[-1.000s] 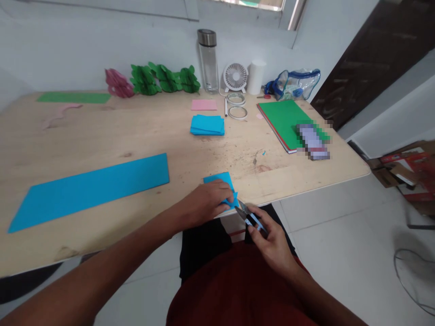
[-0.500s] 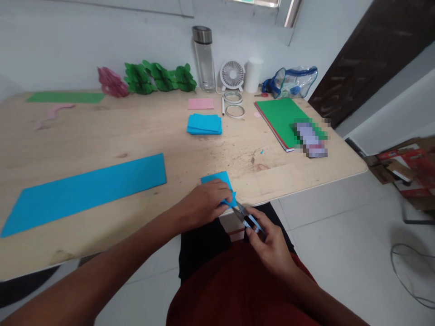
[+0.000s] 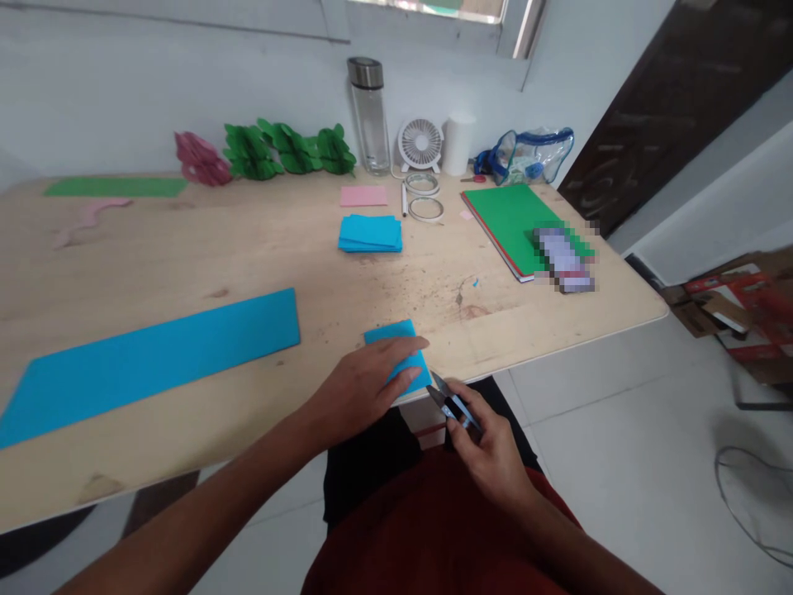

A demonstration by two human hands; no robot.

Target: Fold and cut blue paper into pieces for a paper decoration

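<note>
My left hand [image 3: 375, 376] rests over a small blue paper piece [image 3: 396, 331] at the table's front edge, its thumb and fingers apart and lying on the paper. Part of that sheet is hidden beneath the hand. In my right hand [image 3: 492, 442] is a pair of thread snips [image 3: 457, 406], its two pointed blades parted and aimed at the paper's near right corner. A long blue paper strip [image 3: 161, 354] lies to the left. Beyond my hands sits a stack of blue paper rectangles [image 3: 370, 235].
Along the wall stand green folded-paper shapes [image 3: 253, 152], a pink one [image 3: 201, 159], a glass bottle [image 3: 370, 120], a small fan [image 3: 420, 144] and a clear pouch [image 3: 536, 157]. Tape rolls [image 3: 426, 209] and pink paper [image 3: 363, 196] lie nearer. A green-covered book [image 3: 505, 223] carries a blurred-out object.
My left fingers have let go of the lifted paper edge and spread flat over the sheet, which now lies flatter. The snips stay in my right hand near the corner.
</note>
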